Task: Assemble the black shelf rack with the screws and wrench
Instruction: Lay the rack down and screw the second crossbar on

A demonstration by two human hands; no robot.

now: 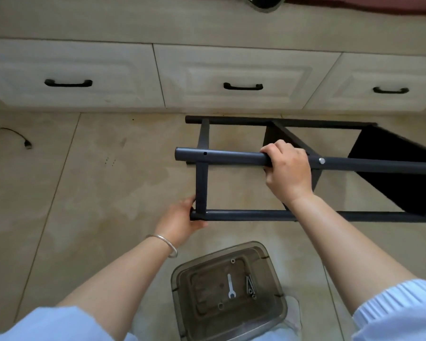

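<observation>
Wrench [231,286] and screws [250,286] wait below your wrists; your right hand [289,168] grips the rack [231,159], one screw hole empty, left hand [181,219] holds a lower tube.

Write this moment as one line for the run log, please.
left hand: grips lower rack tube end | right hand: grips upper tube | wrench: unused in container

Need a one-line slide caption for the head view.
Both hands hold the rack on the floor: right hand grips upper post, left hand the lower; wrench lies unused.
</observation>
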